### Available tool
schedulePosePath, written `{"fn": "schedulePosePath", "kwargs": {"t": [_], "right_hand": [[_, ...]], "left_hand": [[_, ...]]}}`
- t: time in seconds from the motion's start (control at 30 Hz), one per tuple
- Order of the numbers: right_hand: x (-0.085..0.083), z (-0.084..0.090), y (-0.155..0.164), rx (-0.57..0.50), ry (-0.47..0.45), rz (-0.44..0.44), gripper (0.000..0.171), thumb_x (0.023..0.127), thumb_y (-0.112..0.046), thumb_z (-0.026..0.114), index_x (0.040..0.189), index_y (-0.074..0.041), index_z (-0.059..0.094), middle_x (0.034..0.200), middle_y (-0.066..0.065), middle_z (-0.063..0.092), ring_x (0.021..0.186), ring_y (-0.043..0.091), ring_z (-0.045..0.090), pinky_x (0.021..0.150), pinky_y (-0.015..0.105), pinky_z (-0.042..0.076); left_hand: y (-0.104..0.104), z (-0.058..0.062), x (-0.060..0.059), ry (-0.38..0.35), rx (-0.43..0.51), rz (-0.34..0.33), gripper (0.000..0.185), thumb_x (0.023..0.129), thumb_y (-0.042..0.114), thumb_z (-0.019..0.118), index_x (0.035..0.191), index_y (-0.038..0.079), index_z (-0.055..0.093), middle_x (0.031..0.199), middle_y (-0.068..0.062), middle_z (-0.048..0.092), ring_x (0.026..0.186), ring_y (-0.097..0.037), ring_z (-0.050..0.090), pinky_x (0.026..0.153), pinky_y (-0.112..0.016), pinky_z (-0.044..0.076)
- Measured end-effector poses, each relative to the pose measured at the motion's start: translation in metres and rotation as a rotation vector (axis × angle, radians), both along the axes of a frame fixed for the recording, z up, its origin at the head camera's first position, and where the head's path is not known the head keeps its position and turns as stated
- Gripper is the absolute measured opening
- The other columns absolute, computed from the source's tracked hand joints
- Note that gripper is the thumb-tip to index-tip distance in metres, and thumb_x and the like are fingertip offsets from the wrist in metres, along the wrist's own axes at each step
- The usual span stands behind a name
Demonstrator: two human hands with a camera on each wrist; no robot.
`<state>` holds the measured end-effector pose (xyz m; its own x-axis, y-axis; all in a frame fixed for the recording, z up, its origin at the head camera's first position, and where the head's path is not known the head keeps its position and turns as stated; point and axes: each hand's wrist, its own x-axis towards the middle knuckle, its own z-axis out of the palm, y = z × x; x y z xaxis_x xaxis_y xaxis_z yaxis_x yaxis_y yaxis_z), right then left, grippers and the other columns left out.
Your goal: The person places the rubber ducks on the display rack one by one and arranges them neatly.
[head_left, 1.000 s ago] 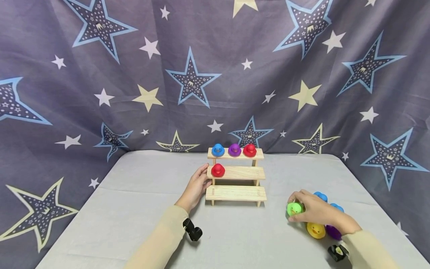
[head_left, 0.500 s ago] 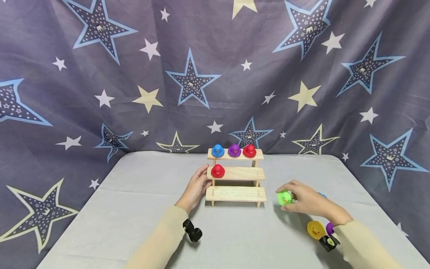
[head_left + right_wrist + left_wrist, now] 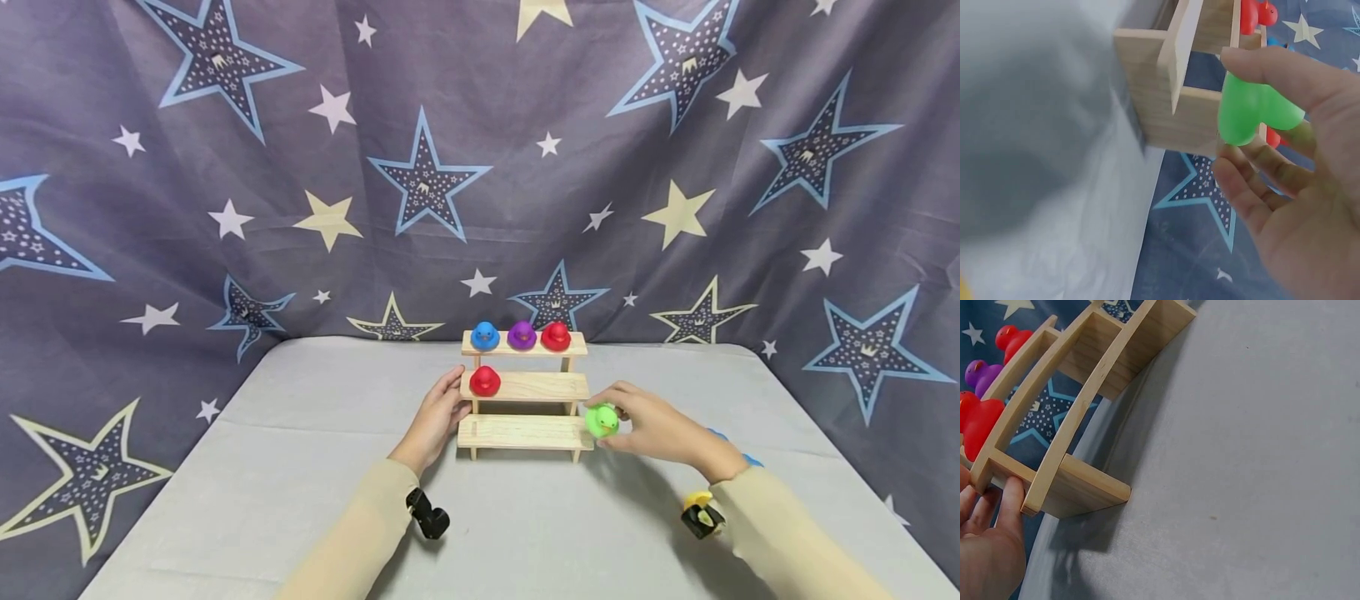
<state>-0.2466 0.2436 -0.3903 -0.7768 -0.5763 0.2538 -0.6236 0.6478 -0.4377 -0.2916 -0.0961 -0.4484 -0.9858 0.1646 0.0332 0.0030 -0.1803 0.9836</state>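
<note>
Right hand pinches a green duck at the wooden rack's 3 o'clock end; left hand, fingers straight, steadies its 9 o'clock side; four ducks sit on its upper shelves

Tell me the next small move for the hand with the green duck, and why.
Probably lift the green duck left onto the middle shelf, beside the red duck. The right hand holds it at the rack's right end, that shelf has room, and the left hand steadies the rack.
</note>
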Motion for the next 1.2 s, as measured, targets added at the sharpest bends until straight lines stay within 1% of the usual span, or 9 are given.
{"fn": "schedulePosePath", "kwargs": {"t": [0.17, 0.4, 0.43, 0.57, 0.67, 0.77, 0.83, 1.03, 1.2], "right_hand": [[-0.008, 0.003, -0.014, -0.016, 0.04, 0.01, 0.046, 0.078, -0.011, 0.081, 0.122, -0.009, 0.068, 0.116, 0.0, 0.062, 0.101, 0.017, 0.06, 0.088, 0.042, 0.056], [-0.019, 0.006, -0.031, -0.024, 0.029, 0.007, 0.05, 0.079, -0.012, 0.081, 0.127, -0.009, 0.067, 0.122, 0.006, 0.061, 0.104, 0.02, 0.059, 0.09, 0.044, 0.055], [-0.02, 0.007, -0.033, -0.026, 0.027, 0.009, 0.05, 0.079, -0.013, 0.081, 0.128, -0.01, 0.066, 0.121, 0.006, 0.061, 0.103, 0.02, 0.059, 0.089, 0.043, 0.055], [-0.027, 0.007, -0.044, -0.039, 0.042, 0.033, 0.051, 0.078, -0.011, 0.081, 0.127, -0.01, 0.067, 0.111, 0.002, 0.058, 0.096, 0.02, 0.057, 0.083, 0.041, 0.055], [-0.031, 0.008, -0.051, -0.051, 0.064, 0.054, 0.051, 0.077, -0.009, 0.082, 0.126, -0.009, 0.068, 0.108, 0.002, 0.058, 0.096, 0.021, 0.055, 0.084, 0.04, 0.054], [-0.036, 0.009, -0.059, -0.048, 0.088, 0.06, 0.051, 0.077, -0.01, 0.083, 0.126, -0.01, 0.069, 0.114, 0.003, 0.06, 0.101, 0.019, 0.054, 0.087, 0.039, 0.051], [-0.04, 0.009, -0.064, -0.041, 0.096, 0.063, 0.05, 0.077, -0.012, 0.084, 0.126, -0.01, 0.069, 0.117, 0.004, 0.062, 0.099, 0.018, 0.055, 0.086, 0.037, 0.051], [-0.05, 0.007, -0.077, -0.035, 0.053, 0.078, 0.049, 0.079, -0.013, 0.083, 0.126, -0.01, 0.069, 0.12, 0.006, 0.062, 0.085, 0.018, 0.059, 0.075, 0.03, 0.055], [-0.055, 0.006, -0.085, -0.043, 0.015, 0.065, 0.049, 0.081, -0.014, 0.082, 0.127, -0.01, 0.067, 0.119, 0.007, 0.06, 0.084, 0.024, 0.06, 0.073, 0.029, 0.052]], "left_hand": [[0.0, 0.001, 0.0, 0.004, 0.0, 0.0, 0.059, 0.099, 0.003, 0.037, 0.157, 0.001, 0.025, 0.159, -0.022, 0.028, 0.142, -0.036, 0.036, 0.117, -0.045, 0.035], [0.0, 0.0, -0.001, -0.01, 0.008, 0.003, 0.059, 0.099, 0.003, 0.037, 0.157, 0.001, 0.025, 0.16, -0.022, 0.027, 0.142, -0.036, 0.035, 0.117, -0.044, 0.034], [0.0, 0.0, -0.002, -0.013, 0.008, 0.005, 0.059, 0.099, 0.003, 0.037, 0.157, 0.002, 0.025, 0.16, -0.021, 0.027, 0.143, -0.036, 0.035, 0.117, -0.044, 0.034], [0.0, 0.0, -0.002, -0.023, 0.004, 0.009, 0.059, 0.1, 0.003, 0.036, 0.157, 0.002, 0.025, 0.16, -0.021, 0.027, 0.143, -0.035, 0.035, 0.117, -0.045, 0.034], [0.001, 0.0, -0.002, -0.025, 0.001, 0.009, 0.059, 0.1, 0.003, 0.036, 0.157, 0.002, 0.025, 0.16, -0.021, 0.027, 0.143, -0.036, 0.035, 0.117, -0.045, 0.034], [0.001, 0.0, -0.002, -0.023, 0.003, 0.008, 0.059, 0.1, 0.003, 0.036, 0.157, 0.002, 0.025, 0.16, -0.021, 0.027, 0.143, -0.036, 0.035, 0.117, -0.045, 0.034], [0.001, 0.0, -0.002, -0.023, 0.006, 0.008, 0.059, 0.1, 0.003, 0.036, 0.157, 0.002, 0.025, 0.16, -0.021, 0.027, 0.143, -0.036, 0.035, 0.117, -0.045, 0.034], [0.001, 0.0, -0.002, -0.024, 0.006, 0.009, 0.058, 0.1, 0.004, 0.036, 0.157, 0.002, 0.025, 0.16, -0.021, 0.028, 0.142, -0.036, 0.035, 0.117, -0.045, 0.034], [0.0, 0.0, -0.002, -0.017, 0.006, 0.007, 0.058, 0.1, 0.004, 0.036, 0.157, 0.002, 0.025, 0.16, -0.021, 0.028, 0.142, -0.036, 0.035, 0.117, -0.045, 0.034]]}}
